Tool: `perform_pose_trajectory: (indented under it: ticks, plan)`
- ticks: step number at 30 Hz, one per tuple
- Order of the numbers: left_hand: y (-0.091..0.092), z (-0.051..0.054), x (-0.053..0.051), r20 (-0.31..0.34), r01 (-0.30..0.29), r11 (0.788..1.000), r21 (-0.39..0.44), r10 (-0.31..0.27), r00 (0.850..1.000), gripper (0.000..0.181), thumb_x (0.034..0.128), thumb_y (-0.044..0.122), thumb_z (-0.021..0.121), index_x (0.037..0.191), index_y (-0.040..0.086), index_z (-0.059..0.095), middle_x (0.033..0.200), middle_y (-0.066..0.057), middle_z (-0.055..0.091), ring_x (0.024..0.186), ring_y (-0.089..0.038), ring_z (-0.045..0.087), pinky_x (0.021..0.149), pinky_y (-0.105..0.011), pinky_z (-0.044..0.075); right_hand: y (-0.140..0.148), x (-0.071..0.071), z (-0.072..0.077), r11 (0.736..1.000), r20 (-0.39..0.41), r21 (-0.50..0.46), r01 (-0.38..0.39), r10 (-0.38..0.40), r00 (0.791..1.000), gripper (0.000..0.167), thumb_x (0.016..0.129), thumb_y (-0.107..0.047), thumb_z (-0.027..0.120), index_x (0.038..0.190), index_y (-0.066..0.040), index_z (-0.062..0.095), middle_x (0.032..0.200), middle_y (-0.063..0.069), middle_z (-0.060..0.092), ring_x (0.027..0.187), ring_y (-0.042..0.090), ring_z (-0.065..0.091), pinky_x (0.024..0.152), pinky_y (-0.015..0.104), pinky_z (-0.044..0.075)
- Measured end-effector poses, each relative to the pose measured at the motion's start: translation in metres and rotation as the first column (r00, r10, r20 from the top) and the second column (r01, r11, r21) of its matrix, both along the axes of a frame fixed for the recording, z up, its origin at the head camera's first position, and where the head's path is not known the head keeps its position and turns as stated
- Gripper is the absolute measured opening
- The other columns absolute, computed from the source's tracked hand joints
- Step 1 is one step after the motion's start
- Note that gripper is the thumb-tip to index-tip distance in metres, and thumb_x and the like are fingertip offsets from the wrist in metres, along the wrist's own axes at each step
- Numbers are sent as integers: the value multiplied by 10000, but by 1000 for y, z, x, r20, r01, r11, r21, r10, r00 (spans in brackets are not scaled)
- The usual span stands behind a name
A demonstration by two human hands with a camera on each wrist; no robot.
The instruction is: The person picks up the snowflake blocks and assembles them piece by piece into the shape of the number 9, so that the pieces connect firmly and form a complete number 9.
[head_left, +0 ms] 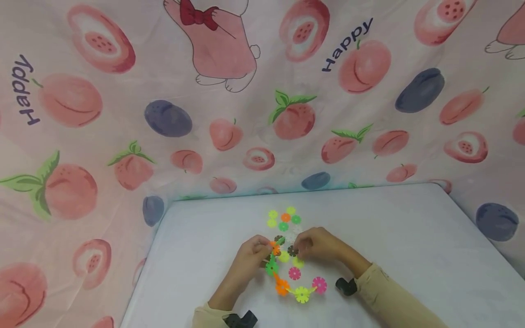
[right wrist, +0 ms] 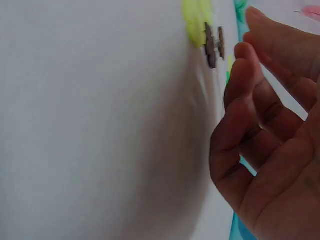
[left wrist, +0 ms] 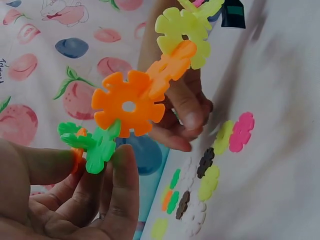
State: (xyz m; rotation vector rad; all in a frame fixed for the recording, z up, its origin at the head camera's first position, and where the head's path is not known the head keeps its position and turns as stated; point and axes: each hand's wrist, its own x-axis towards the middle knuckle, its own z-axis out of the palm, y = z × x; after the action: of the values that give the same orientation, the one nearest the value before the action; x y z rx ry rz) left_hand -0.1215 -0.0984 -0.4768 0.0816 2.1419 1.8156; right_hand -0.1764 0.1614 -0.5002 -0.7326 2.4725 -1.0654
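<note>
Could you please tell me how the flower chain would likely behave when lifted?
The flower chain is slotted together piece into piece, so it would probably hold its curve rather than flop. Its thin discs suggest lightness; the narrow slot joints might separate if tugged.

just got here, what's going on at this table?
A person's left hand pinches a chain of interlocked flower-shaped pieces near its green end. The right hand is close to a dark piece on the white table, with nothing visible in its fingers. Other loose pieces, including a pink one, lie nearby.
</note>
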Motion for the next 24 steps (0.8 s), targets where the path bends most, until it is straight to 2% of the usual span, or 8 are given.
perform_pose_trajectory:
  ticks: [3, 7, 13, 24]
  plan:
    - [0, -1, -1, -9, 7, 1000, 25, -7, 1000, 228, 1022, 240, 599, 1117, 32, 602, 1042, -200, 747, 809, -171, 664, 778, -333, 580, 0, 0, -4, 999, 2, 28, -27, 27, 1000, 144, 837, -128, 825, 941, -211, 771, 773, -92, 662, 705, 101, 577, 645, 266, 509]
    - [0, 0, -2, -16, 16, 999, 38, -15, 1000, 223, 1023, 238, 597, 1104, 31, 606, 1025, -164, 752, 836, -168, 663, 799, -335, 579, -1, 0, -5, 996, -6, 72, -52, 52, 999, 202, 796, -113, 859, 937, -229, 774, 785, -111, 660, 703, 88, 564, 643, 253, 499]
    - [3, -2, -2, -10, 29, 999, 29, -29, 1000, 225, 1024, 242, 593, 1115, 38, 606, 1018, -164, 749, 829, -173, 656, 801, -337, 576, -4, 0, -6, 989, -8, 127, -70, 72, 997, 245, 781, -112, 873, 954, -256, 777, 779, -140, 631, 704, 86, 543, 641, 248, 490]
    - [4, -2, -3, 12, 48, 998, 46, -49, 999, 224, 1033, 225, 580, 1125, 21, 601, 1007, -144, 752, 819, -159, 653, 795, -308, 567, -3, -2, -9, 993, -24, 100, -63, 66, 998, 266, 766, -99, 874, 879, -251, 687, 837, -102, 635, 732, 88, 547, 669, 249, 494]
